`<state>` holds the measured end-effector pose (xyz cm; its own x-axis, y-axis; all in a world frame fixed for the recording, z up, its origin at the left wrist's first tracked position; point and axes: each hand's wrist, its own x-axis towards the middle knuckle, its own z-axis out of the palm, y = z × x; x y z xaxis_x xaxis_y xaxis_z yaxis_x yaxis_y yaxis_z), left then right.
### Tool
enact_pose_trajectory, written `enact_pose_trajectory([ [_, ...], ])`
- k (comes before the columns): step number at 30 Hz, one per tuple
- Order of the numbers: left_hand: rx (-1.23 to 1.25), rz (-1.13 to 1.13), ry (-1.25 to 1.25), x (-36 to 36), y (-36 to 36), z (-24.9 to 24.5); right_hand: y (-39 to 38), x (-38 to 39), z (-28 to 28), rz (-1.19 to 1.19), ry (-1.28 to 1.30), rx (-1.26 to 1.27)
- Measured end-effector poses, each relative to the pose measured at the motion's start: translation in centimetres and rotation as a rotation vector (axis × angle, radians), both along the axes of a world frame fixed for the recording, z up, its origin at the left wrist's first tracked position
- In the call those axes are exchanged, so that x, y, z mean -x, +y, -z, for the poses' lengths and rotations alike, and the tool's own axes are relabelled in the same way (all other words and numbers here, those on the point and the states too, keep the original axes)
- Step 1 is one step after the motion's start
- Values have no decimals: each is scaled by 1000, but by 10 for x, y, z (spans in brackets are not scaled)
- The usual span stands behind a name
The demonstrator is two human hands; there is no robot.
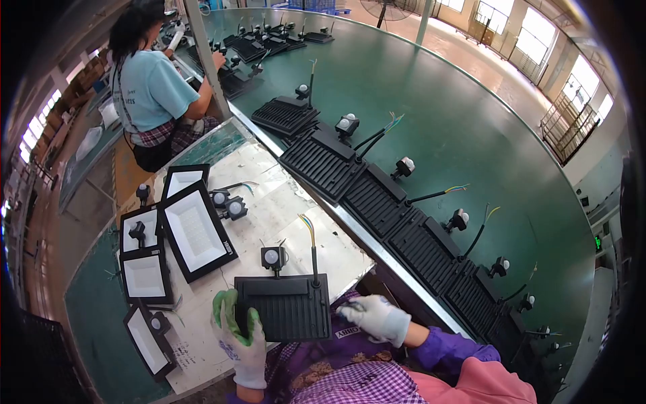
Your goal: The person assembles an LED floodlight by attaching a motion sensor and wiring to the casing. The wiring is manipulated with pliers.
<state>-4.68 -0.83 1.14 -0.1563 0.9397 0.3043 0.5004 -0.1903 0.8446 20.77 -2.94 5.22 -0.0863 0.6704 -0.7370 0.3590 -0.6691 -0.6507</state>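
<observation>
A black LED floodlight (pixel 282 310) with its ribbed back facing up lies at the near edge of the white work surface. A motion sensor (pixel 272 257) sits on its far side, and a cable (pixel 314 259) with bare coloured wires stands up beside it. My left hand (pixel 242 340), in a white glove with green fingers, grips the floodlight's left edge, thumb over the ribbed back. Just right of the floodlight, my right hand (pixel 378 318), also gloved, is closed with fingers curled; what it holds, if anything, is too small to make out.
Several floodlights (pixel 195 232) lie face up on the left of the white work surface (pixel 269 178). A row of floodlights (pixel 377 198) lies ribbed side up along the green conveyor belt (pixel 431 114). A co-worker (pixel 151 87) sits beyond a metal post (pixel 207 60).
</observation>
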Motion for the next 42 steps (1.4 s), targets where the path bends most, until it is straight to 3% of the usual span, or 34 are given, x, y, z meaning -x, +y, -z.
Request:
enact_pose_trajectory([
  [3, -11, 26, 272, -9, -10, 1, -14, 23, 40, 149, 289, 8],
  [7, 11, 150, -115, -32, -8, 0, -21, 24, 35, 449, 473, -237],
  [9, -73, 289, 91, -47, -1, -11, -25, -3, 20, 485, 317, -227],
  [11, 195, 364, -359, -71, 0, -32, -40, -31, 29, 632, 369, -417],
  [12, 84, 417, -289, -80, 3, -30, -45, -41, -1, 765, 274, -315],
  [14, -66, 507, -178, -94, 15, -20, -62, -72, 5, 965, 179, -339],
  [15, -170, 511, 133, -97, 28, -25, -66, -83, 3, 1026, 206, -400],
  [17, -156, 453, 403, -118, 45, -28, -85, -110, 24, 1137, 254, -521],
  [21, -14, 460, 651, -160, 99, -7, -90, -111, 33, 1366, 317, -567],
  [26, 25, 427, 804, -200, 136, 11, -71, -114, 43, 1350, 224, -483],
  [36, 98, 500, 696, -184, 200, 3, -3, -139, 40, 1111, 301, -433],
  [39, 94, 382, 766, -150, 208, -10, 2, -164, 40, 907, 165, -386],
  [41, -211, 124, 790, -108, 215, 3, -3, -172, 17, 643, 7, -282],
  [42, -317, 13, 785, -81, 213, -5, -8, -166, 17, 656, -34, -307],
])
